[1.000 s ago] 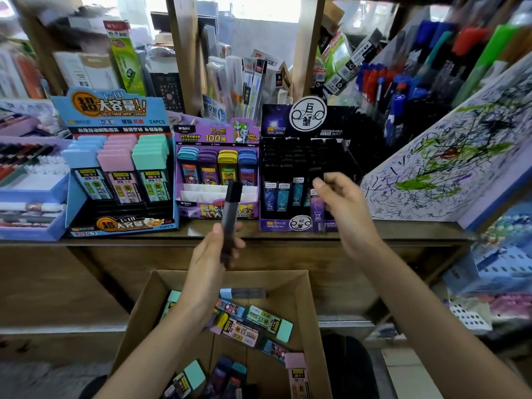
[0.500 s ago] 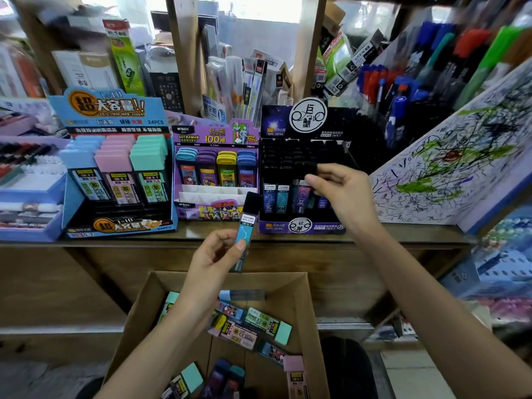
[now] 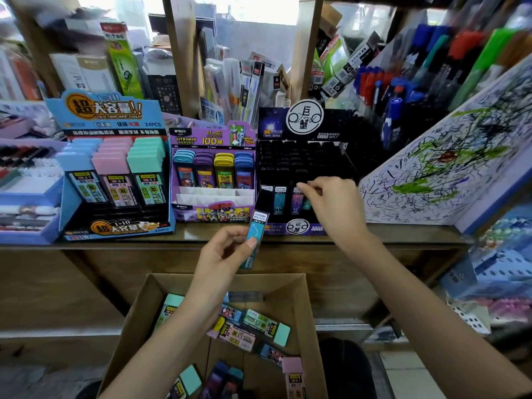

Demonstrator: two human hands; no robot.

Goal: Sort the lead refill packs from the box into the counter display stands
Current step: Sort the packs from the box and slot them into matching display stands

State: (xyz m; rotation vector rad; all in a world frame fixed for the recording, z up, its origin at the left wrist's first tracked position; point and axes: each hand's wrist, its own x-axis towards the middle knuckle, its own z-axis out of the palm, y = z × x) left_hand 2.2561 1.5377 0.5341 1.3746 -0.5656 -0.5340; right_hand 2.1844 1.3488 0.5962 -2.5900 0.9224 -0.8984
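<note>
- Two packs were in play: a teal pack (image 3: 257, 226) pinched between the thumb and fingers of the left hand (image 3: 227, 249), and a purple pack (image 3: 298, 200) standing in the front row of the black stand (image 3: 336, 122).
- One second before, the right hand (image 3: 334, 203) held that purple pack in front of the black stand. By now the pack sat in its slot beside the other front-row packs, so that placement looked done.
- Right hand's fingers were curled, tips at the top of the purple pack. Could not tell whether they pinched it or had let go.
- Left hand had turned the teal pack from edge-on to label-forward. It had also shifted the pack up and right, from above the box (image 3: 144, 300) to just in front of the desk (image 3: 403, 237) edge, near the black stand's left front corner.
- Teal pack was tilted, black cap up, touching no stand.
- Its label style matched the black stand's front row, so judged it was bound there next, by a pass to the right hand or a direct drop-in.
- Many loose packs (image 3: 259, 326) lay in the box, mixed kinds that looked meant for the blue stand (image 3: 103, 110) and purple stand (image 3: 207, 138) too. Task was far from finished.
</note>
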